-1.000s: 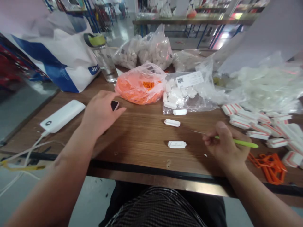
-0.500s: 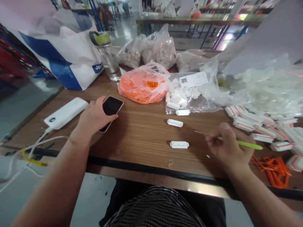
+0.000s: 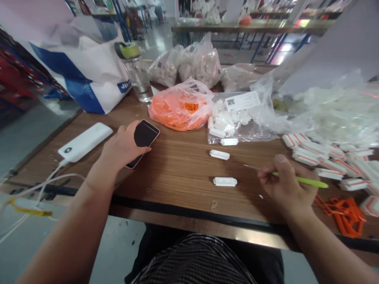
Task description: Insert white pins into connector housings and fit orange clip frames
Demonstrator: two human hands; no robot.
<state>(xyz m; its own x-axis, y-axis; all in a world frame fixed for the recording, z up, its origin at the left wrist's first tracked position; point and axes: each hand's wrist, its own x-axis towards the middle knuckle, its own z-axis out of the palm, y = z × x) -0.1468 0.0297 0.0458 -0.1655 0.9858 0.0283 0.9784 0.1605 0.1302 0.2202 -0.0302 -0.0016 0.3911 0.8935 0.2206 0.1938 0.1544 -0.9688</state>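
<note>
My left hand [image 3: 120,148] is wrapped around a smartphone [image 3: 146,134] with a dark screen and a pink edge, at the left of the table. My right hand [image 3: 286,181] grips a thin tool with a green handle [image 3: 312,182] and a fine metal tip that points left. Between the hands lie two small white plastic pieces, a nearer one [image 3: 225,181] and a farther one [image 3: 219,154]. A third white piece [image 3: 229,141] rests at the edge of a clear bag [image 3: 260,135] of white parts.
A white power bank [image 3: 85,142] with a cable lies at left. Behind stand a bottle [image 3: 137,75], a paper bag [image 3: 89,75] and a bag of orange parts [image 3: 177,108]. Red-striped white pieces [image 3: 306,156] and orange frames [image 3: 348,215] lie at right.
My left hand has shifted the smartphone slightly to the right. My right hand and its tool stay nearly still.
</note>
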